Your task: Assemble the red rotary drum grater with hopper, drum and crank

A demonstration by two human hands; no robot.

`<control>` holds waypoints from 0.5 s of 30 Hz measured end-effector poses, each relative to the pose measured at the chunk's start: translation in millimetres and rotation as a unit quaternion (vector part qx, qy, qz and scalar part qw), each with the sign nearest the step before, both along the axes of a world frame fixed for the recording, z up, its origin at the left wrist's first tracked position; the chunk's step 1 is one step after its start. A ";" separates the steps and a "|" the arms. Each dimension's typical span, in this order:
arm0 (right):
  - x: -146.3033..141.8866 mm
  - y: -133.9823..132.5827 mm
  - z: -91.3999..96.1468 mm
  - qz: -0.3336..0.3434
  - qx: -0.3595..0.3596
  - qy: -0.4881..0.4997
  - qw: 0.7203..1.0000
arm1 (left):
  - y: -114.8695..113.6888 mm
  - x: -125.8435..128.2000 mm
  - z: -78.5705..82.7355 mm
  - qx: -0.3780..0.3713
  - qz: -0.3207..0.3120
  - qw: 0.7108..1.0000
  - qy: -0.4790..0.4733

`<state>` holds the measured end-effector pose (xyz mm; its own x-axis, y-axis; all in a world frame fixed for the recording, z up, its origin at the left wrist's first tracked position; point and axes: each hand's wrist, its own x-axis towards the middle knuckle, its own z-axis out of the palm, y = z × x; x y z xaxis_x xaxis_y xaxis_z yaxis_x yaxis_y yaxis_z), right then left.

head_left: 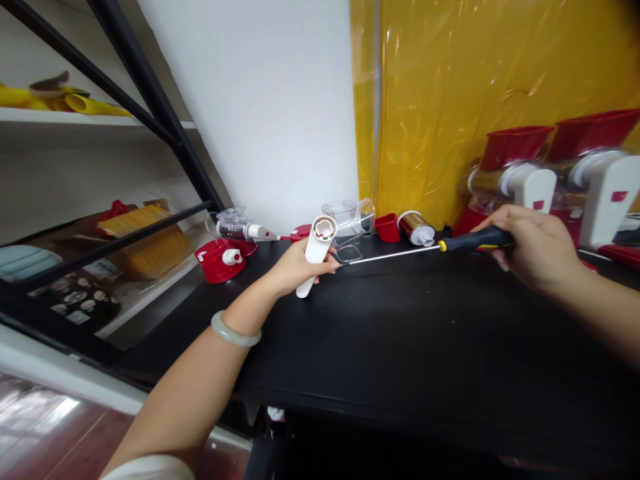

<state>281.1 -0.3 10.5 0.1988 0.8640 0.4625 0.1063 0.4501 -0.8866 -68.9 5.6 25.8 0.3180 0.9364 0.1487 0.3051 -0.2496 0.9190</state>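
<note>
My left hand [294, 268] is closed around a white plastic crank handle [317, 251], its round socket end facing up towards me. In my right hand [537, 250] is a screwdriver [473, 240] with a dark blue and yellow grip, its long metal shaft lying roughly level and pointing left. The screwdriver's tip is at the thumb and fingertips of my left hand; whether it touches the handle cannot be made out. Behind the left hand stands a clear plastic grater housing [350, 217]. A drum grater [416, 228] and a red hopper [387, 228] lie beyond the shaft.
Two red and white rotary graters [535, 187] stand at the right. On the left of the black table [380, 340] are a red base [220, 261] and another clear grater body [240, 227]. A shelf [65, 117] behind a black metal frame [150, 113] borders the left.
</note>
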 end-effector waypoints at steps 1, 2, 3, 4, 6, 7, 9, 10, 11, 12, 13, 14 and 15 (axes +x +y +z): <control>-0.1 -0.3 0.2 0.000 0.000 0.000 1.000 | 0.1 -0.1 -0.1 0.000 -0.001 1.000 -0.001; -0.1 -0.6 0.3 0.000 -0.001 0.000 1.000 | 0.1 -0.2 -0.1 -0.001 -0.001 1.000 -0.001; -0.1 -0.7 0.3 0.000 -0.001 0.001 1.000 | 0.1 -0.2 -0.1 -0.001 -0.002 1.000 -0.001; 0.1 -0.7 0.3 0.000 0.000 0.001 1.000 | 0.2 -0.3 0.0 -0.001 -0.002 1.000 0.000; 0.7 -0.4 0.0 -0.001 -0.001 0.001 1.000 | 0.2 -0.3 0.3 -0.001 -0.002 1.000 0.003; 1.1 0.0 -0.2 -0.002 -0.001 0.001 1.000 | 0.3 -0.4 0.4 -0.001 -0.002 1.000 0.005; 1.7 0.8 -0.8 -0.003 0.000 0.002 1.000 | 0.4 -0.6 0.4 -0.002 -0.004 1.000 0.009; 2.0 1.1 -1.1 -0.003 -0.001 0.002 1.000 | 0.4 -0.7 0.3 -0.003 -0.005 1.000 0.010; 2.1 1.3 -1.4 -0.003 -0.001 0.002 1.000 | 0.4 -0.7 0.2 -0.003 -0.004 1.000 0.010; 2.2 1.5 -1.6 -0.002 -0.001 0.001 1.000 | 0.4 -0.8 0.0 -0.004 -0.004 1.000 0.010; 2.3 1.6 -1.8 -0.001 -0.002 0.001 1.000 | 0.3 -0.9 -0.1 -0.004 -0.002 1.000 0.010; 2.3 1.7 -2.0 0.000 -0.003 0.000 1.000 | 0.3 -0.9 -0.2 -0.004 -0.001 1.000 0.010; 2.3 1.7 -2.2 0.000 -0.003 0.000 1.000 | 0.2 -0.9 -0.3 -0.004 0.000 1.000 0.011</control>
